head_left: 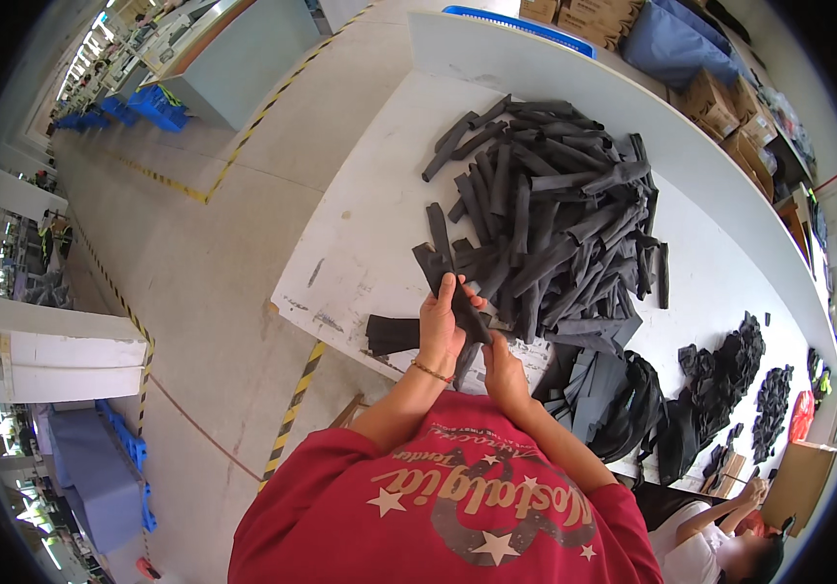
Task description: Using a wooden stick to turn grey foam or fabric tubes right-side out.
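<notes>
A flattened black fabric tube [467, 319] is in both my hands, just over the near edge of the white table [355, 229]. My left hand [443, 336] pinches it, thumb on top. Lower down, at the near end of the fabric, my right hand [505, 372] has its fingers closed on it. Beyond my hands lies a big loose heap of rolled black fabric tubes [559, 209]. Beside my left wrist sits a small flat stack of black strips [394, 334] at the table's edge. My fingers partly hide the piece I hold.
Flat dark fabric pieces [594, 389] and a bunched black cloth [637, 414] lie to my right. Farther along are more dark piles [730, 365]. A low white wall [632, 102] borders the table's far side. At the lower right another person [701, 535] works.
</notes>
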Action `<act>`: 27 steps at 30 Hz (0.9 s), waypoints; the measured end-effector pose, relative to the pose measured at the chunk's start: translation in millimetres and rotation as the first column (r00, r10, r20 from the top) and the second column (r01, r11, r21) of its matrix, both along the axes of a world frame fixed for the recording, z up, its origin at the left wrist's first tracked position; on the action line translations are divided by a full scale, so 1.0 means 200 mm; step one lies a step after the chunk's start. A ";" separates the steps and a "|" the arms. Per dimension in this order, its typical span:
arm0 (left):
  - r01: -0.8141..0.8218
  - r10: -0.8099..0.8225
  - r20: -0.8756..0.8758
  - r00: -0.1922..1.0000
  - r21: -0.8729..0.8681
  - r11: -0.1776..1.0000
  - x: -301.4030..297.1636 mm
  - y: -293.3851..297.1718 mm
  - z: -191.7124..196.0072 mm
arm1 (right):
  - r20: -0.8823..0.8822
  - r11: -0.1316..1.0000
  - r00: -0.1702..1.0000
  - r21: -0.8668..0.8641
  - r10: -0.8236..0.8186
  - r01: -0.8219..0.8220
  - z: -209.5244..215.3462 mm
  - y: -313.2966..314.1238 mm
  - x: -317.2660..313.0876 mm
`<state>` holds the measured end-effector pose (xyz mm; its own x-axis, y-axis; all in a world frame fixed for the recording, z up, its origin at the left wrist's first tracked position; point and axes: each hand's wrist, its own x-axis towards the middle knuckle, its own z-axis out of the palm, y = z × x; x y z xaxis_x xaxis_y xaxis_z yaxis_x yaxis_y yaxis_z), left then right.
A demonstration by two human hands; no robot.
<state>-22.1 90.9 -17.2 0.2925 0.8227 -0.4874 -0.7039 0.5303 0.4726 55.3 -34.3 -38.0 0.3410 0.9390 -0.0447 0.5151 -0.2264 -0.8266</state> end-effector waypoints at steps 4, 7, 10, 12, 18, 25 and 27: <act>-0.004 0.012 -0.160 0.987 0.051 0.999 0.02 0.06 0.03 | -0.141 0.994 0.985 -0.019 0.103 -0.107 -0.06 -0.06 0.04; -0.047 0.062 -0.255 0.965 0.064 0.997 -0.03 0.19 0.04 | -0.302 0.972 0.944 -0.143 0.134 -0.184 0.02 -0.12 0.07; -0.039 0.065 -0.260 0.963 0.102 0.994 -0.09 0.33 0.05 | -0.299 0.928 0.925 -0.215 0.233 -0.304 0.15 -0.23 0.16; -0.160 0.179 -0.142 0.974 0.132 0.978 -0.16 0.44 0.01 | -0.342 0.848 0.900 -0.357 0.271 -0.391 0.33 -0.32 0.23; -0.283 0.286 -0.017 0.958 0.085 0.955 -0.16 0.59 -0.02 | -0.096 0.974 0.991 -0.201 0.091 -0.108 0.39 -0.64 0.38; -0.042 0.076 0.178 0.981 -0.188 0.981 0.09 0.23 -0.16 | -0.215 0.930 0.971 0.325 -0.103 0.171 0.29 0.18 0.18; 0.014 0.029 0.224 0.974 -0.190 0.982 0.08 0.20 -0.11 | -0.460 0.925 0.881 0.278 -0.108 0.259 0.22 0.21 0.23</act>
<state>-5.8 131.5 -39.5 0.4069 0.7244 -0.5565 -0.7847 0.5890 0.1930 101.0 6.9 5.1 0.5260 0.8479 0.0662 0.0682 0.0355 -0.9970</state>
